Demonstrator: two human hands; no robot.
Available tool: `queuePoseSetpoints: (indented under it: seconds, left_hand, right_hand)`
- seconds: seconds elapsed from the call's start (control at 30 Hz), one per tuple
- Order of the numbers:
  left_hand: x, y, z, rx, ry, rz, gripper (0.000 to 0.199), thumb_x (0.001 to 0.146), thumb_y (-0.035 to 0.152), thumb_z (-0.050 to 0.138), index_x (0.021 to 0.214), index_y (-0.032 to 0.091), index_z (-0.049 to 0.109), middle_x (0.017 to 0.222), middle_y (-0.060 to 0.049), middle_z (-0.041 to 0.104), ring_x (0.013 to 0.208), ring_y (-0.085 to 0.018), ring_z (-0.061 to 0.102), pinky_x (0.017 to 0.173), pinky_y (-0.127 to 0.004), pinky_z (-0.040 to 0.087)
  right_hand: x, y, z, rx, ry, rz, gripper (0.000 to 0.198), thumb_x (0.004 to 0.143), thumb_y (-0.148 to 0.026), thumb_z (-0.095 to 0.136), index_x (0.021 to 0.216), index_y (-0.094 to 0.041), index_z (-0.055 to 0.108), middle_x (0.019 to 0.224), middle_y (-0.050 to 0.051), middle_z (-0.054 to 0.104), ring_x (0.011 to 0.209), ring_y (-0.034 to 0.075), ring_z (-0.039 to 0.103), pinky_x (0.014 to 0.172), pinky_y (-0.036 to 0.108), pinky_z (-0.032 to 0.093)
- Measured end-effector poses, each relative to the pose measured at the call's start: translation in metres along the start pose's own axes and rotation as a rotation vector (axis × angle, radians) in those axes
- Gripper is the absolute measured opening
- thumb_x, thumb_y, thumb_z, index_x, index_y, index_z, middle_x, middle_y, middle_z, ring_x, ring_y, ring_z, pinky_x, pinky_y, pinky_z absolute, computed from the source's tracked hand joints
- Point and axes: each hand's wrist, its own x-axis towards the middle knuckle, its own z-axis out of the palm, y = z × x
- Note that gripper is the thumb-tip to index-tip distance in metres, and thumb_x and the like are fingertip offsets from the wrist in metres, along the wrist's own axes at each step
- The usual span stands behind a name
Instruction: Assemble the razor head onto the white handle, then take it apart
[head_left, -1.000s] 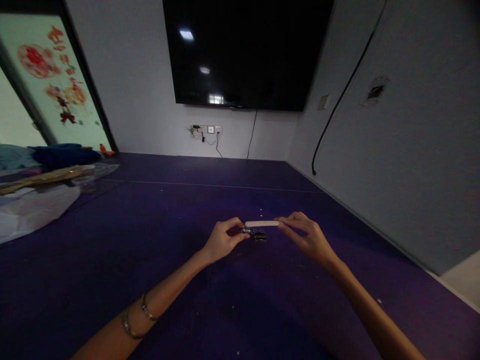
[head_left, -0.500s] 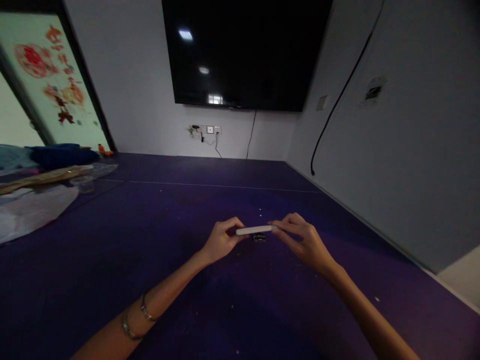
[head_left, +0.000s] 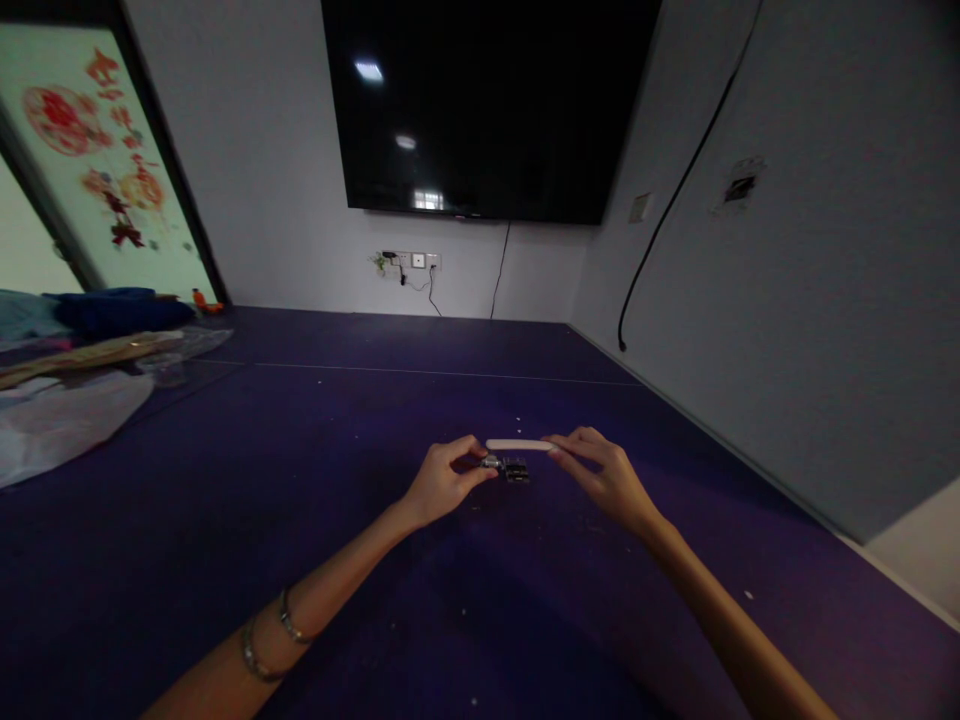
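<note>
A thin white slab with rounded ends (head_left: 519,445) is seen edge-on, roughly level. My right hand (head_left: 604,475) pinches its right end between thumb and fingers. Closed on a small silvery metal piece (head_left: 491,462), my left hand (head_left: 441,482) is just below the slab's left end; what exactly the piece is I cannot make out. A small dark, squarish item with light markings (head_left: 517,470) shows just right of the metal piece, under the slab. Whether it is joined to the metal piece or lies on the purple surface (head_left: 360,620) I cannot tell.
At the far left lie folded blue cloth (head_left: 124,312), a long brown strip (head_left: 90,358) and white plastic sheeting (head_left: 71,420). A large television (head_left: 495,110) hangs on the wall ahead, above sockets (head_left: 418,260). A black cable (head_left: 675,200) dangles along the right wall.
The white slab has risen slightly and come away from my left hand, held now by my right. The silvery piece in my left fingers and more of the dark item have come into sight.
</note>
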Motion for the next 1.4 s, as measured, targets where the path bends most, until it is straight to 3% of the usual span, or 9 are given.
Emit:
queuePoseSetpoints:
  seconds: [0.23, 0.57, 0.77, 1.4]
  left_hand:
    - [0.001, 0.002, 0.000, -0.024, -0.007, 0.018, 0.008, 0.073, 0.022, 0.065, 0.072, 0.017, 0.060, 0.071, 0.001, 0.062, 0.067, -0.012, 0.058, 0.064, -0.023, 0.047]
    - [0.000, 0.000, 0.000, 0.003, -0.013, -0.039, 0.014, 0.073, 0.027, 0.066, 0.070, 0.016, 0.058, 0.067, 0.002, 0.060, 0.061, -0.010, 0.054, 0.058, -0.021, 0.043]
    - [0.000, 0.001, 0.000, 0.000, -0.012, -0.009, 0.010, 0.072, 0.023, 0.066, 0.070, 0.016, 0.059, 0.068, 0.002, 0.060, 0.063, -0.010, 0.055, 0.059, -0.021, 0.043]
    - [0.000, -0.002, -0.001, -0.044, -0.016, -0.020, 0.012, 0.073, 0.025, 0.067, 0.071, 0.016, 0.059, 0.067, 0.002, 0.059, 0.063, -0.010, 0.055, 0.059, -0.021, 0.043]
  right_hand:
    - [-0.002, -0.002, -0.001, 0.044, -0.067, -0.014, 0.029, 0.086, -0.037, 0.051, 0.106, -0.024, 0.067, 0.083, 0.006, 0.062, 0.079, 0.018, 0.057, 0.071, 0.032, 0.047]
    - [-0.003, 0.013, 0.005, 0.075, 0.001, 0.045, 0.030, 0.085, -0.040, 0.052, 0.104, -0.023, 0.068, 0.085, 0.007, 0.065, 0.082, 0.019, 0.057, 0.075, 0.035, 0.047]
    - [-0.004, 0.010, 0.002, 0.087, -0.053, 0.015, 0.029, 0.085, -0.039, 0.052, 0.105, -0.024, 0.067, 0.084, 0.006, 0.063, 0.080, 0.019, 0.057, 0.073, 0.033, 0.047]
    - [-0.005, 0.020, 0.002, 0.138, -0.020, 0.000, 0.027, 0.084, -0.036, 0.055, 0.104, -0.024, 0.068, 0.083, 0.006, 0.062, 0.080, 0.018, 0.057, 0.072, 0.032, 0.046]
